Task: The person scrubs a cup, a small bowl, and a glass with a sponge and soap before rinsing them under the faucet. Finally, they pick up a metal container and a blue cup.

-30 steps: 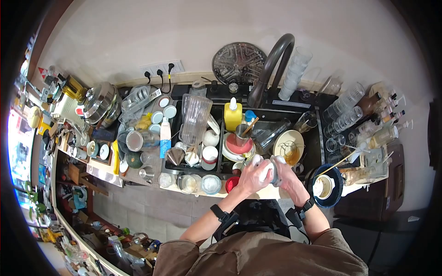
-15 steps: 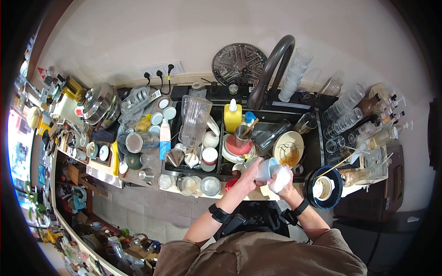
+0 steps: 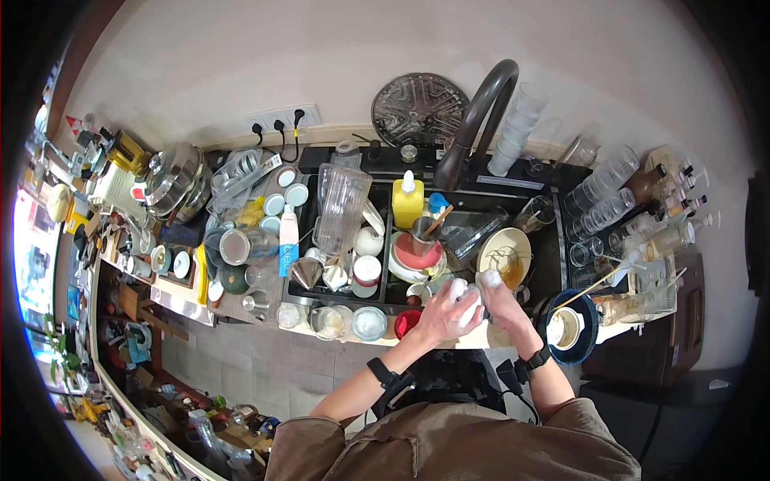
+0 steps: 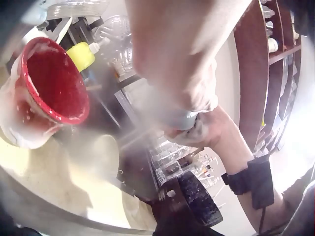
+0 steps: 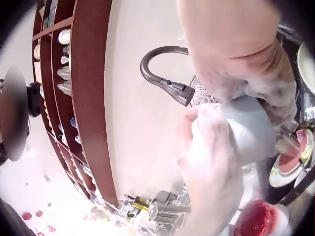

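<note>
While the left hand (image 3: 446,314) is gripping the pale cup (image 5: 251,132), seemingly to steady it, the foamy right hand (image 3: 503,301) is meeting its other end, its grip impossible to tell. The cup is hanging near the front edge of the sink (image 3: 552,244), probably keeping drips inside.

Only illegible lettering (image 3: 285,258) on white-blue bottle (image 3: 289,239)
</note>
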`<action>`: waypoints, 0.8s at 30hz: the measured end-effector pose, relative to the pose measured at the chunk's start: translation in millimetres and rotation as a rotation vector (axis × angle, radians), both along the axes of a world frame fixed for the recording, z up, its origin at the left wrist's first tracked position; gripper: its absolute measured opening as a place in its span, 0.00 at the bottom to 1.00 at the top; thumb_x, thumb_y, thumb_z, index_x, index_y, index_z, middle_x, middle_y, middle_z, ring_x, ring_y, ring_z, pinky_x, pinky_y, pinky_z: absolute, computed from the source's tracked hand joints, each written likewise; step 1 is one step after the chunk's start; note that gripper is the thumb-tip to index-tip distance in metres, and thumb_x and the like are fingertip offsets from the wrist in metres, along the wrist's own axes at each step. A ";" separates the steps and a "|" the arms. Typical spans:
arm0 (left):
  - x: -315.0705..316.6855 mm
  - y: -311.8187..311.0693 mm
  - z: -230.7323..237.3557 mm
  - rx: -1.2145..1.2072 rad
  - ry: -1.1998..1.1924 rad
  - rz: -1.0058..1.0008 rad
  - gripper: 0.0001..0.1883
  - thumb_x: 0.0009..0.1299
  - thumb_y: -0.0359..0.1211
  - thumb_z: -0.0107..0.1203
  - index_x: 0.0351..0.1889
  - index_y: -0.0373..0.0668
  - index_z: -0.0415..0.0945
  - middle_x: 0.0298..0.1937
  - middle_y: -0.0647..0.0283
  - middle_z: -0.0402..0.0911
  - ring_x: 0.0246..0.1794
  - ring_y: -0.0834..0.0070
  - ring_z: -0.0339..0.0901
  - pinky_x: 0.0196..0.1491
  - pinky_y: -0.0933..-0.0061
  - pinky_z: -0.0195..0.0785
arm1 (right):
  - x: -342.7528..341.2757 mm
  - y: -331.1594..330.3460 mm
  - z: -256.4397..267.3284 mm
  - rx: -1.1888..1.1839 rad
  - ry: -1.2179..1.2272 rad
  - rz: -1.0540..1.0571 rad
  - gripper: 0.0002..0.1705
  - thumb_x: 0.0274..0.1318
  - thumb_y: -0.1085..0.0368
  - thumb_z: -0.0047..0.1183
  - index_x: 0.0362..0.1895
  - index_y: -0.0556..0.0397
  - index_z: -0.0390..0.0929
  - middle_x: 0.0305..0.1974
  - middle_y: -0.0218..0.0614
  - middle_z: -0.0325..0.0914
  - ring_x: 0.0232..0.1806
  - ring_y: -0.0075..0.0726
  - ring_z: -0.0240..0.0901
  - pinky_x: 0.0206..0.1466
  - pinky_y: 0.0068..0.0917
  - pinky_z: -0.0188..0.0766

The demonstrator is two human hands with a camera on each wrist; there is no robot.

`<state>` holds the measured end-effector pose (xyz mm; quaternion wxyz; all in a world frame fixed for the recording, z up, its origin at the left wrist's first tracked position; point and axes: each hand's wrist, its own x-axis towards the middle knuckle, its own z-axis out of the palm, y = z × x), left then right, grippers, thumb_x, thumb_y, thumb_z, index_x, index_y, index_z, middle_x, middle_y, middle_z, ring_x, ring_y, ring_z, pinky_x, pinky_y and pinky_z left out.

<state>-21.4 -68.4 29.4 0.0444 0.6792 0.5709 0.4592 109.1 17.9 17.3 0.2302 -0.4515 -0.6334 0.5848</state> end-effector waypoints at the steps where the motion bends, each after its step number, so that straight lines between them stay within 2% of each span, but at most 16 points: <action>1: 1.1 -0.2 -0.2 0.012 -0.035 0.003 0.15 0.56 0.32 0.59 0.40 0.39 0.74 0.36 0.52 0.71 0.39 0.55 0.73 0.40 0.62 0.71 | 1.2 2.5 -2.1 0.109 -0.075 0.024 0.18 0.68 0.58 0.37 0.35 0.63 0.68 0.28 0.49 0.67 0.32 0.39 0.61 0.41 0.37 0.64; 3: 6.3 2.4 -3.6 -0.031 -0.232 0.072 0.15 0.57 0.33 0.59 0.41 0.37 0.73 0.37 0.51 0.72 0.37 0.55 0.73 0.40 0.63 0.71 | 1.4 4.0 -3.3 0.325 -0.226 0.070 0.17 0.68 0.59 0.39 0.34 0.64 0.67 0.27 0.49 0.67 0.31 0.42 0.62 0.40 0.37 0.64; 4: 9.1 4.0 -4.7 -0.053 -0.329 0.106 0.15 0.57 0.33 0.59 0.41 0.37 0.73 0.37 0.51 0.72 0.36 0.54 0.73 0.40 0.63 0.71 | -1.7 0.6 -1.5 0.347 -0.179 -0.014 0.17 0.67 0.60 0.39 0.34 0.64 0.67 0.27 0.50 0.67 0.31 0.44 0.62 0.40 0.37 0.64; 5: 10.9 6.7 -5.6 -0.042 -0.456 0.129 0.12 0.61 0.34 0.57 0.39 0.38 0.72 0.34 0.54 0.72 0.32 0.60 0.74 0.35 0.66 0.69 | -7.5 -6.6 0.4 0.366 -0.133 -0.098 0.16 0.66 0.61 0.40 0.33 0.64 0.67 0.27 0.50 0.68 0.30 0.46 0.62 0.39 0.38 0.64; 8: 12.8 17.4 -22.7 -0.474 -1.157 0.271 0.14 0.66 0.41 0.52 0.40 0.40 0.71 0.34 0.58 0.74 0.32 0.67 0.76 0.31 0.68 0.67 | -27.5 -35.8 31.0 0.555 -0.116 -0.248 0.11 0.62 0.65 0.44 0.32 0.63 0.68 0.27 0.52 0.69 0.29 0.56 0.67 0.35 0.41 0.64; 10: -1.4 19.5 -0.2 -0.872 -1.657 0.232 0.17 0.66 0.49 0.50 0.43 0.48 0.73 0.36 0.66 0.76 0.32 0.78 0.75 0.26 0.73 0.69 | -26.5 -48.7 16.7 0.796 -0.136 -0.167 0.10 0.59 0.66 0.46 0.31 0.62 0.68 0.26 0.51 0.69 0.29 0.57 0.68 0.33 0.43 0.65; 11: -8.9 19.0 1.6 -0.944 -1.641 0.190 0.16 0.67 0.48 0.49 0.44 0.48 0.73 0.38 0.66 0.76 0.32 0.79 0.75 0.27 0.74 0.70 | -25.5 -53.6 18.1 0.789 -0.152 -0.154 0.09 0.55 0.66 0.49 0.30 0.61 0.70 0.25 0.49 0.69 0.29 0.57 0.69 0.32 0.45 0.67; 12: -13.6 18.8 2.6 -1.015 -1.622 0.147 0.16 0.68 0.46 0.48 0.45 0.48 0.72 0.39 0.66 0.76 0.33 0.80 0.74 0.29 0.74 0.71 | -17.5 -53.5 -0.1 0.819 -0.217 -0.025 0.08 0.53 0.66 0.51 0.29 0.59 0.73 0.24 0.46 0.69 0.28 0.56 0.69 0.31 0.45 0.68; 14: -17.1 19.6 -26.5 -0.983 -1.577 0.077 0.18 0.65 0.48 0.51 0.44 0.47 0.73 0.37 0.68 0.75 0.32 0.80 0.74 0.25 0.76 0.69 | -14.6 -49.9 16.4 0.973 -0.197 0.228 0.08 0.52 0.64 0.53 0.29 0.57 0.76 0.26 0.45 0.71 0.29 0.55 0.70 0.31 0.44 0.69; 17: -19.1 19.3 -29.5 -0.964 -1.461 0.065 0.17 0.63 0.47 0.52 0.42 0.47 0.74 0.33 0.70 0.75 0.28 0.81 0.73 0.22 0.77 0.66 | -12.6 -46.5 18.8 1.041 -0.072 0.299 0.08 0.52 0.63 0.54 0.31 0.54 0.77 0.27 0.44 0.74 0.30 0.55 0.72 0.32 0.43 0.70; 18: -18.7 19.1 -24.4 -0.958 -1.415 0.075 0.16 0.63 0.46 0.52 0.41 0.47 0.75 0.32 0.70 0.75 0.27 0.81 0.72 0.21 0.77 0.65 | -9.7 -45.4 16.0 0.958 -0.076 0.313 0.09 0.53 0.62 0.53 0.31 0.55 0.77 0.28 0.43 0.74 0.31 0.53 0.73 0.33 0.43 0.70; 20: -14.5 17.9 -16.5 -0.940 -1.393 0.117 0.14 0.67 0.43 0.51 0.39 0.43 0.75 0.31 0.71 0.75 0.28 0.81 0.71 0.28 0.77 0.64 | -6.4 -42.3 3.3 0.793 -0.080 0.337 0.10 0.55 0.61 0.51 0.33 0.55 0.77 0.29 0.42 0.75 0.32 0.49 0.74 0.35 0.43 0.71; 21: -12.9 18.1 -14.3 -0.931 -1.381 0.138 0.13 0.68 0.42 0.50 0.37 0.41 0.75 0.30 0.71 0.75 0.28 0.81 0.70 0.32 0.77 0.63 | -7.3 -41.9 -5.0 0.651 -0.014 0.242 0.11 0.56 0.60 0.51 0.34 0.54 0.76 0.29 0.41 0.75 0.31 0.46 0.74 0.32 0.41 0.71; 23: -10.0 15.5 -14.7 -0.860 -1.169 0.158 0.13 0.68 0.41 0.50 0.35 0.40 0.75 0.29 0.68 0.76 0.28 0.79 0.71 0.33 0.74 0.64 | -8.4 -44.1 -19.1 0.360 0.112 0.051 0.12 0.58 0.56 0.50 0.36 0.52 0.76 0.28 0.37 0.74 0.29 0.39 0.74 0.26 0.39 0.70; 24: -9.8 15.0 -10.4 -0.822 -1.064 0.168 0.13 0.68 0.40 0.51 0.34 0.39 0.75 0.28 0.66 0.76 0.28 0.77 0.71 0.34 0.73 0.65 | -9.1 -41.1 -14.4 -0.010 0.170 -0.055 0.12 0.59 0.54 0.49 0.37 0.49 0.75 0.29 0.35 0.74 0.28 0.36 0.73 0.22 0.36 0.68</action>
